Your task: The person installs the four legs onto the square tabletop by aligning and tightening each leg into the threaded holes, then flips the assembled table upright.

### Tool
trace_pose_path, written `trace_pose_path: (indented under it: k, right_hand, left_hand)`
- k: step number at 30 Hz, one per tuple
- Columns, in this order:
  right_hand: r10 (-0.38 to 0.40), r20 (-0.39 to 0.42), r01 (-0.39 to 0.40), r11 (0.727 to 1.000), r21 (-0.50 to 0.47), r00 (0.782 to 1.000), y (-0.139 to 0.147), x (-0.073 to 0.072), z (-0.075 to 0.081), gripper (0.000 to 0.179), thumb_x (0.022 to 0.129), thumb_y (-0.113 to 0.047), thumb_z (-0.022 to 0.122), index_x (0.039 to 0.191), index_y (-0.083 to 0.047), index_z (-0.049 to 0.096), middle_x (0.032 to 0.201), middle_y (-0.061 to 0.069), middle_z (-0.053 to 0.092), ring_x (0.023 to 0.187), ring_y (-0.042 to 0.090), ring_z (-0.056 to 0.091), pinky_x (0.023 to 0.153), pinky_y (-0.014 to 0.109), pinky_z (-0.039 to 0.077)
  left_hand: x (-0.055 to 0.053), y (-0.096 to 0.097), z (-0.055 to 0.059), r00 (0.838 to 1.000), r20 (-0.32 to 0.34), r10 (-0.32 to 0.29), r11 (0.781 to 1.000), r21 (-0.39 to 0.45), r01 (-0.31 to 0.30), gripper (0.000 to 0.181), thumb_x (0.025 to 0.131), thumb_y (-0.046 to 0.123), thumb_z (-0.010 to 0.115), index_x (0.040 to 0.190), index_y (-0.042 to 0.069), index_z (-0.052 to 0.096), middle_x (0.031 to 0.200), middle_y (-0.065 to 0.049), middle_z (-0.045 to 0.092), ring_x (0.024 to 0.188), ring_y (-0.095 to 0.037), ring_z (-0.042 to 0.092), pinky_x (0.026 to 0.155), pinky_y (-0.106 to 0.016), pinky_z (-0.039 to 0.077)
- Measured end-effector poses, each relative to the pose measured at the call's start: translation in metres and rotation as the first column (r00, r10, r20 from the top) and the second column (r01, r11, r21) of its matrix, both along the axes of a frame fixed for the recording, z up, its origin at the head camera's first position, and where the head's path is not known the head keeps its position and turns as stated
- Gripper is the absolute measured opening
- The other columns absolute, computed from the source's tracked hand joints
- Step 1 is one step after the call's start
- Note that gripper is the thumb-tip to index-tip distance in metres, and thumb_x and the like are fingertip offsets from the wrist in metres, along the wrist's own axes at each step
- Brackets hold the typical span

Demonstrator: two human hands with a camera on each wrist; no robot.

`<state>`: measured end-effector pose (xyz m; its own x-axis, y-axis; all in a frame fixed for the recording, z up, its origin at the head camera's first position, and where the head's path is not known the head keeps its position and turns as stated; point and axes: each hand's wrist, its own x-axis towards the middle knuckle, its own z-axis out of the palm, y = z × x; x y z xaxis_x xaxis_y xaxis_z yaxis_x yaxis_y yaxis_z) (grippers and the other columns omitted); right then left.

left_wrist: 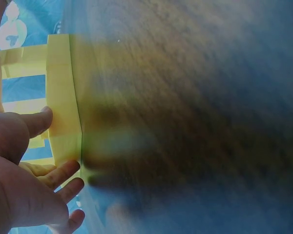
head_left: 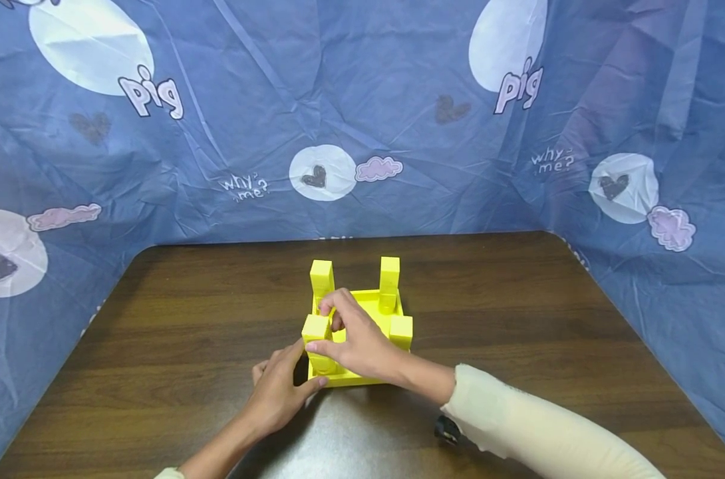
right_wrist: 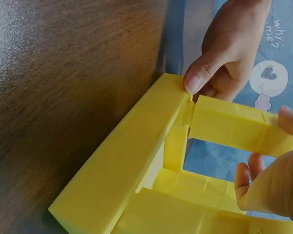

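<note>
A yellow plastic base [head_left: 362,382] with a raised rim lies on the table, and blocky square legs stand up from its corners. At the near left corner, my right hand [head_left: 362,342] pinches the upper part of a leg [right_wrist: 229,124] between thumb and fingers. A narrower neck shows between that leg and the base in the right wrist view. My left hand [head_left: 277,389] holds the same corner of the base, its thumb on the front wall and its fingers along the left side. The right hand partly hides the base's inside.
Other yellow legs rise at the far left [head_left: 322,276], far right [head_left: 389,283] and near right [head_left: 401,330]. The dark wooden table [head_left: 518,299] extends around the base. Behind it hangs a blue printed cloth [head_left: 267,120]. A black device [head_left: 447,429] sits below the right sleeve.
</note>
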<state>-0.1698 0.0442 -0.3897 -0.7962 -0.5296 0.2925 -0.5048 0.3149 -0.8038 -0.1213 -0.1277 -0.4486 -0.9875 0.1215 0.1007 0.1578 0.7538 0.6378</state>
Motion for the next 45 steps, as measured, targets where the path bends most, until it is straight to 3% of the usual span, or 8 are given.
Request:
trace_pose_path:
  k: [3,10,16,20,25,36,40,45]
  right_hand:
    - [-0.015,0.008,0.015,1.000,0.005,1.000,0.0003,0.0011,-0.0007,0.043,0.080,-0.014,0.079,0.103,-0.011,0.042,0.108,0.001,0.046,0.086,0.019,0.047,0.077,0.032,0.044]
    - [0.049,0.040,-0.050,0.999,0.020,0.998,0.0037,0.0008,0.0006,0.063,0.080,-0.019,0.079,0.136,-0.024,0.050,0.125,-0.002,0.045,0.098,0.013,0.049,0.082,0.034,0.047]
    - [0.079,0.054,-0.081,0.996,0.022,0.995,0.0062,0.0013,0.0017,0.049,0.080,-0.016,0.079,0.126,-0.020,0.061,0.128,-0.005,0.043,0.114,0.010,0.047,0.089,0.030,0.045]
    - [0.050,0.052,-0.050,0.999,0.002,0.997,0.0029,0.0009,-0.0002,0.038,0.077,-0.015,0.082,0.108,-0.017,0.062,0.120,-0.004,0.046,0.104,0.012,0.049,0.084,0.028,0.045]
    - [0.015,0.049,-0.016,1.000,0.012,0.999,-0.0006,-0.0010,-0.0031,0.041,0.075,-0.022,0.084,0.096,-0.016,0.050,0.110,-0.003,0.045,0.097,0.013,0.045,0.083,0.029,0.042]
    - [0.195,0.071,-0.197,0.980,0.028,0.978,0.0082,-0.0033,-0.0006,0.056,0.089,-0.018,0.070,0.140,-0.025,0.049,0.132,-0.003,0.041,0.116,0.011,0.042,0.092,0.038,0.043]
    - [0.184,0.083,-0.187,0.982,0.024,0.979,0.0081,-0.0024,0.0007,0.042,0.088,-0.015,0.071,0.127,-0.024,0.059,0.129,-0.005,0.043,0.116,0.011,0.043,0.090,0.034,0.045]
    - [0.083,0.070,-0.086,0.996,0.033,0.994,0.0035,-0.0024,-0.0010,0.034,0.079,-0.021,0.080,0.102,-0.020,0.055,0.109,-0.005,0.046,0.093,0.014,0.047,0.076,0.024,0.044]
  left_hand:
    - [0.0001,-0.0002,0.0002,1.000,0.008,0.004,1.000,-0.001,-0.004,0.067,0.080,0.025,0.079,0.139,0.014,0.050,0.132,-0.012,0.059,0.120,-0.031,0.050,0.094,-0.052,0.023]
    - [0.0002,-0.0002,0.0008,1.000,0.019,-0.005,1.000,-0.001,0.005,0.068,0.080,0.026,0.078,0.140,0.015,0.049,0.133,-0.011,0.058,0.121,-0.031,0.049,0.094,-0.053,0.023]
    - [0.0000,-0.0003,0.0003,1.000,0.005,-0.004,1.000,-0.003,0.004,0.067,0.080,0.026,0.079,0.139,0.017,0.049,0.132,-0.009,0.059,0.120,-0.030,0.050,0.092,-0.053,0.024]
    - [-0.0005,-0.0003,0.0004,1.000,0.009,-0.003,1.000,0.000,0.003,0.069,0.080,0.026,0.079,0.142,0.017,0.048,0.132,-0.008,0.059,0.120,-0.029,0.049,0.092,-0.052,0.023]
    - [-0.0012,0.0000,0.0006,1.000,0.028,-0.002,1.000,0.010,0.002,0.071,0.080,0.027,0.079,0.143,0.018,0.046,0.134,-0.007,0.058,0.121,-0.029,0.049,0.093,-0.051,0.021]
    - [-0.0024,-0.0001,0.0011,1.000,-0.001,-0.010,1.000,0.006,0.010,0.054,0.079,0.024,0.080,0.128,0.018,0.057,0.127,-0.007,0.062,0.116,-0.030,0.052,0.090,-0.052,0.024]
    - [-0.0020,-0.0001,0.0014,1.000,0.010,-0.015,1.000,0.008,0.014,0.061,0.080,0.024,0.079,0.135,0.019,0.053,0.131,-0.006,0.060,0.117,-0.029,0.051,0.090,-0.052,0.023]
    - [-0.0017,0.0000,0.0017,1.000,0.030,-0.007,1.000,0.010,0.006,0.070,0.080,0.025,0.079,0.142,0.019,0.047,0.134,-0.006,0.058,0.120,-0.028,0.049,0.092,-0.051,0.022]
